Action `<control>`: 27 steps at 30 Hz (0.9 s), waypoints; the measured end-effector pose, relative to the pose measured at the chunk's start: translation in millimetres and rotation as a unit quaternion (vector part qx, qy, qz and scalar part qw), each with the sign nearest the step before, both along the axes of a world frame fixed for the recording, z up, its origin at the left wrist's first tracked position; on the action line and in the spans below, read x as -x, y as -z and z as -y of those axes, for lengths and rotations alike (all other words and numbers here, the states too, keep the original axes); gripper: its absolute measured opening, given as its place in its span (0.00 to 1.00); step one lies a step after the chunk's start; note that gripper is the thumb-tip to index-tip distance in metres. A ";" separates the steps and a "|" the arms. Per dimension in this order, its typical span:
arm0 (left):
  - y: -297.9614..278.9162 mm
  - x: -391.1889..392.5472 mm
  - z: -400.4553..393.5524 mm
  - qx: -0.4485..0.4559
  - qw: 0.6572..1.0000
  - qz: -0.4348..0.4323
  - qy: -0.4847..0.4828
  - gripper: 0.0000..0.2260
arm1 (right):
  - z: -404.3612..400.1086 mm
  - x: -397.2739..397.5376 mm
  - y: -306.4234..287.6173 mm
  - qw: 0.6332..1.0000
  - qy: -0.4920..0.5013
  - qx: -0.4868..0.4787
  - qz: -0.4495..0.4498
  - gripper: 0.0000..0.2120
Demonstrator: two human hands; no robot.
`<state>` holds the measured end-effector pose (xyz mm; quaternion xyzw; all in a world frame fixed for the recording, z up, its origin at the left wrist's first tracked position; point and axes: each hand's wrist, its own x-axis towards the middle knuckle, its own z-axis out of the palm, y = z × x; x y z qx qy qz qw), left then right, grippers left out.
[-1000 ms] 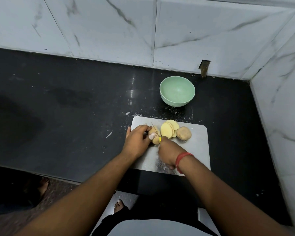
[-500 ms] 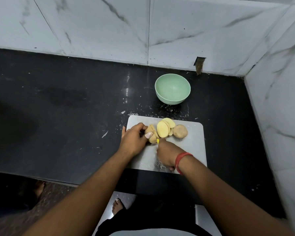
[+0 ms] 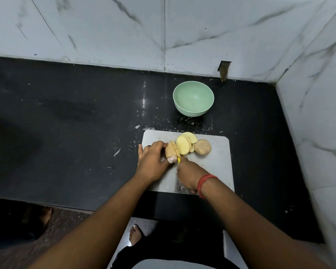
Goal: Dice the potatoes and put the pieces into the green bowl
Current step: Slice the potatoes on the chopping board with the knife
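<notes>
Slicing on the grey rectangular cutting board (image 3: 217,167), your two hands work close together near its left half. Your left hand (image 3: 153,164) curls over the brown-skinned potato piece (image 3: 170,151) and holds it down on the board, thumb tip at its near end. Your right hand (image 3: 188,175), with a red thread band (image 3: 205,183) at the wrist, grips a yellow-handled knife (image 3: 178,160); only a sliver of the handle shows, and the blade runs as a thin line across the held potato, so how deep it sits you cannot tell.

Just right of the held piece, a leaning stack of pale yellow round potato slices (image 3: 184,145) rests on the board, and touching or just beside that stack on the right lies a whole unpeeled brown potato (image 3: 202,148).

The round pale green bowl (image 3: 193,98) stands on the black glossy tabletop (image 3: 66,123) beyond the board's far edge, apart from it, near the white marble-patterned wall tiles (image 3: 105,30). Its inside shows only smooth green surface; all the potato is on the board.

White specks and scraps are scattered on the tabletop between bowl and board.
</notes>
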<state>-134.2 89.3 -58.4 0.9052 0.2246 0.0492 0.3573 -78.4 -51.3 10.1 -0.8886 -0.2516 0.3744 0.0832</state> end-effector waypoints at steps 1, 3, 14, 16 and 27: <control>-1.5 -0.2 0.6 -0.003 1.000 -0.002 0.003 0.23 | 5.3 1.8 3.1 1.000 0.008 -0.013 -0.001 0.18; -2.6 -0.5 1.0 -0.002 1.000 -0.003 0.004 0.22 | 17.0 6.3 7.9 1.000 0.004 -0.009 -0.009 0.15; -4.3 -0.9 -2.5 0.015 1.000 -0.020 0.006 0.20 | 6.6 5.2 2.6 0.999 0.007 0.028 -0.037 0.14; -4.8 -1.9 -2.2 0.017 1.000 -0.020 0.003 0.20 | 21.6 11.7 -3.8 0.985 -0.160 0.066 0.020 0.10; -3.9 -0.3 -4.0 0.018 0.999 -0.026 0.011 0.20 | 79.0 25.8 -5.6 0.992 0.077 -0.029 -0.099 0.09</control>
